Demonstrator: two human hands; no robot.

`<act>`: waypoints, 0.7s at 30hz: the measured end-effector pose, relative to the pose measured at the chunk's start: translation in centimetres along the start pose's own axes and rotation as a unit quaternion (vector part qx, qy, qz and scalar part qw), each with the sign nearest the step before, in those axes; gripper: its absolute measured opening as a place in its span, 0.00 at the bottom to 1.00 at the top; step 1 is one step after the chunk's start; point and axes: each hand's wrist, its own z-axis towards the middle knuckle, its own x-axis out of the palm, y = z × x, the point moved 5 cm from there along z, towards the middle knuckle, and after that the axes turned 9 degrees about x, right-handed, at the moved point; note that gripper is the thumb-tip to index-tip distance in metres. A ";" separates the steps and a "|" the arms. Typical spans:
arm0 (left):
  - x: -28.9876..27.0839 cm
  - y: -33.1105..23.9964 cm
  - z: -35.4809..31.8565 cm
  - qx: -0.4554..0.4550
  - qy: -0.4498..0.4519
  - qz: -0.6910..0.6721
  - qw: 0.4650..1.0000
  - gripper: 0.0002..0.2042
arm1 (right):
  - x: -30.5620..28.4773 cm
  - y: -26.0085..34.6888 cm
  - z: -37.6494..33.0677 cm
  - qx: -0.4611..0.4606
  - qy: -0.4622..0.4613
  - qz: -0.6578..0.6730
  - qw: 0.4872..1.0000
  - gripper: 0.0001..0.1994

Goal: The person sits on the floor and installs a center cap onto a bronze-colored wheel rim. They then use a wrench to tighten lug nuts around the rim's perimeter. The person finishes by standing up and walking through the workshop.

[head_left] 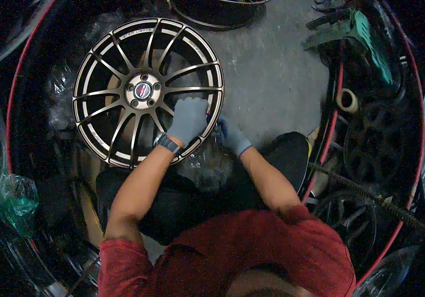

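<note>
A bronze multi-spoke car wheel rim (144,67) lies face up in front of me, with a round centre cap (142,91) in its hub. My left hand (188,119), in a grey glove, is closed in a fist over the lower right spokes, close to the rim's edge. A tiny red spot shows beside its knuckles; what the fist holds is hidden. Just outside the rim's right edge is my right hand (236,138), also gloved in grey. Its fingers point toward the outer side of the rim and are lost in shadow.
Another dark wheel (222,20) lies at the far side. A green plastic stool (366,39) is at the far right, above a cardboard-coloured roll (347,100). Dark wheels (380,133) stand along the right. Green plastic wrap (18,203) lies at left.
</note>
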 end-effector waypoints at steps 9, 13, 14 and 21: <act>-0.3 0.4 -0.3 0.003 0.001 -0.067 0.998 0.08 | 0.5 -0.4 0.3 0.089 -0.012 0.181 0.979 0.13; -0.1 0.0 0.1 0.004 0.001 -0.047 0.999 0.06 | 0.3 -0.1 0.2 0.055 0.088 0.194 0.975 0.13; 0.0 0.0 0.1 0.005 0.000 -0.048 0.999 0.06 | -0.1 -0.5 0.5 0.059 0.081 0.177 0.979 0.12; 0.1 0.0 0.0 0.034 -0.049 -0.011 0.998 0.03 | -2.0 -0.8 1.5 -0.185 -0.048 -0.380 0.905 0.15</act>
